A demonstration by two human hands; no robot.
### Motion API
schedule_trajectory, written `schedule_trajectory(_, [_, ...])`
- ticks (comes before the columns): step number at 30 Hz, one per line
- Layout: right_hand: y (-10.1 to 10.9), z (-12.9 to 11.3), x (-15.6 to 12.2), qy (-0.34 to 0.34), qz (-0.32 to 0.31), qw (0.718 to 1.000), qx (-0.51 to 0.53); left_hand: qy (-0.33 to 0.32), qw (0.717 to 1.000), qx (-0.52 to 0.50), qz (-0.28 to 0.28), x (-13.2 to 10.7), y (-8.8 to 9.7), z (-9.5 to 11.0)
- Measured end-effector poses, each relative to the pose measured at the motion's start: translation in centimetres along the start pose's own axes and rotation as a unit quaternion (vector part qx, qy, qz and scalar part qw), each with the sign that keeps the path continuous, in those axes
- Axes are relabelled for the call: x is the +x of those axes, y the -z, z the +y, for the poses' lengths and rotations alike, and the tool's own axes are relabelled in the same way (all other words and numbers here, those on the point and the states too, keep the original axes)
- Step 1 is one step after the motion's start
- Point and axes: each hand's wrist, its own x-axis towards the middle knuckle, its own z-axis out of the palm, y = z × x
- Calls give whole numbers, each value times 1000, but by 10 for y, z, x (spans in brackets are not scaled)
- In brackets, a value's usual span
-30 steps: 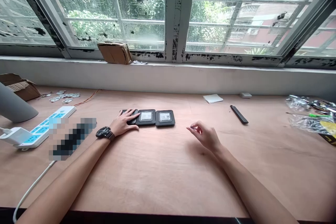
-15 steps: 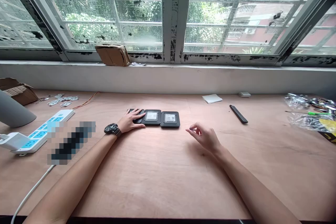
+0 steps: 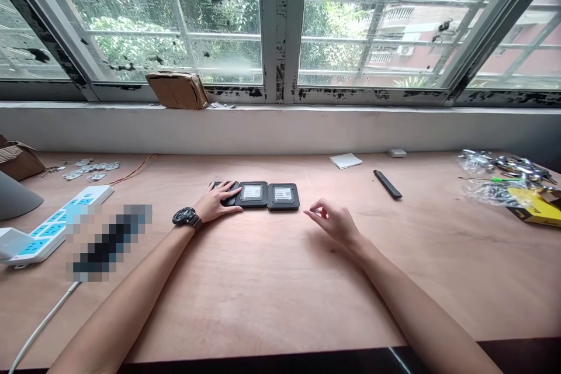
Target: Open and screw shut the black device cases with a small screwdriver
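A row of flat, square black cases with white labels, which look like drives in trays, lies on the wooden table. My left hand (image 3: 214,202), fingers spread, rests on the leftmost black case (image 3: 229,201) and hides much of it. Its fingertips reach the left edge of the middle black case (image 3: 253,193). Beside that lies the right black case (image 3: 283,195), with its label face up. Just right of the row, my right hand (image 3: 332,219) is held in a pinch above the table. Something tiny shows at its fingertips, too small to name.
A black bar-shaped object (image 3: 387,184) and a folded white paper (image 3: 346,160) lie toward the back right. Plastic bags (image 3: 491,193) and a yellow-black box (image 3: 537,210) sit far right. A white power strip (image 3: 56,228) with a cable is on the left.
The camera view has turned slightly right, so the scene sits further left. My right hand has come a little nearer the right case. The left hand stays on the leftmost case.
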Motion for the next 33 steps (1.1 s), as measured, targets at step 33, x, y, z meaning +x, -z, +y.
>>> schedule_trajectory(33, [8, 14, 2, -26, 121, 992, -21, -136, 988, -63, 31, 8, -25, 150])
